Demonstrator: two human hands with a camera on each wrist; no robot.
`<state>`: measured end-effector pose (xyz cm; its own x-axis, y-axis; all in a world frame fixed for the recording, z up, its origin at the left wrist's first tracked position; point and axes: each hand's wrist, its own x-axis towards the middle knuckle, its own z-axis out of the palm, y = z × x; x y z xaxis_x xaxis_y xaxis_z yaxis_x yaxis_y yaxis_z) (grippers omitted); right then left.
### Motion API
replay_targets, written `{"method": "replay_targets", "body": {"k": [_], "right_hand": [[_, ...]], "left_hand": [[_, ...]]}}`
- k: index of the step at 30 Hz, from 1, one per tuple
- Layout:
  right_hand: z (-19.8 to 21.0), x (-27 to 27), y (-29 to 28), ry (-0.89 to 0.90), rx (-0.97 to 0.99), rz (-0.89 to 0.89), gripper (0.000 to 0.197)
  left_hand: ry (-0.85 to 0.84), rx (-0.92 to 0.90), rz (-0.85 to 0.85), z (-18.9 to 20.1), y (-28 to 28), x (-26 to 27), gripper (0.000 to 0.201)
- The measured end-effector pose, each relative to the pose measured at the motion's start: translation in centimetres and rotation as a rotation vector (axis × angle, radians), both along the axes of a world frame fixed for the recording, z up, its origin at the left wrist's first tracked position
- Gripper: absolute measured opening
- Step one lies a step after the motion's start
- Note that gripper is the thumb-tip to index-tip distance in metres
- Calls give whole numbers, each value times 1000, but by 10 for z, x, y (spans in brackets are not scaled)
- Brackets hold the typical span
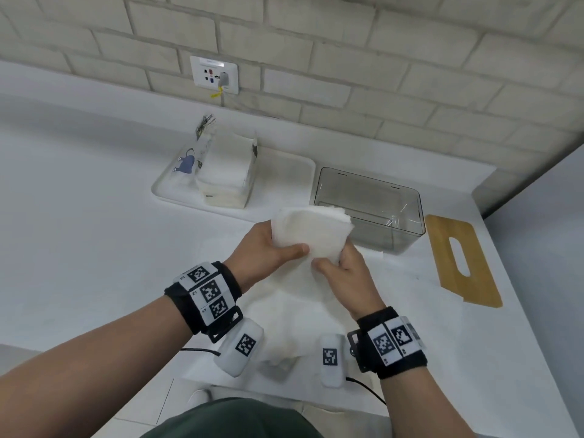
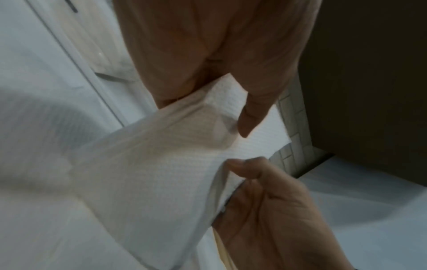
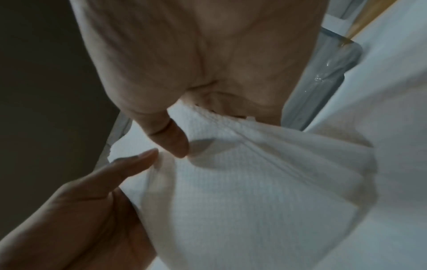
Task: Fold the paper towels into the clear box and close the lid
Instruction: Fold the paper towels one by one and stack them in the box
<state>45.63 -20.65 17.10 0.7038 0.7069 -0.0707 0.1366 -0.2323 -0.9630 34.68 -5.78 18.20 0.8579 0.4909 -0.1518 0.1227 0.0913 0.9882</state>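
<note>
Head view: both hands hold a sheaf of paper towels (image 1: 311, 235) above the white counter (image 1: 94, 248), just in front of the near left corner of the clear box (image 1: 369, 207). The left hand (image 1: 268, 248) grips the left side of the sheaf, thumb pressed across its face; the right hand (image 1: 347, 270) pinches its lower right part, fingers curled behind. The upper part stands as a loose stack of layered edges; the lower part trails down toward the counter edge. The box looks empty, and the wooden lid (image 1: 463, 257) with its slot lies flat to the right, apart from the box. Further towels sit in an opened pack (image 1: 227, 172) on a white tray (image 1: 284, 172). Handling judgement: the towels are light, soft and limp, with no stiffness to hold a shape; layers will likely splay or slide unless clamped through the full thickness. Best hold is at opposite sides near the fold, with flat pressure, since a hard pull could tear them. The left wrist view adds the embossed texture and the left thumb (image 2: 251, 113) pushing a dent into the sheet. The right wrist view shows the right thumb (image 3: 171, 140) pinning a crease, and a box wall (image 3: 328, 76) close behind the hand. Neither wrist view shows the lid's position or the spare pack.
</note>
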Motion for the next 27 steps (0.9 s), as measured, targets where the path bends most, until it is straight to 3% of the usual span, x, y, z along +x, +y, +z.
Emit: {"method": "replay_targets", "body": {"k": [4,7,12,18,23,27], "right_hand": [[-1,-6,-2,-19,27,-47,39],[6,-7,-1,-47,145,-99,44],[-2,-10,0,-31,87,-67,54],[-1,-12,-4,-82,226,-142,43],[-7,-12,-3,-22,36,7,54],[-2,-15,-3,-28,106,-84,43]], "left_hand": [[-35,-20,49,-1,-7,4,31],[-124,8,51,8,-10,6,31],[-73,-36,89,-2,-14,8,37],[-159,8,133,6,-17,5,26],[-46,-33,117,-9,-15,5,33],[-101,-11,168,-5,-18,5,28]]}}
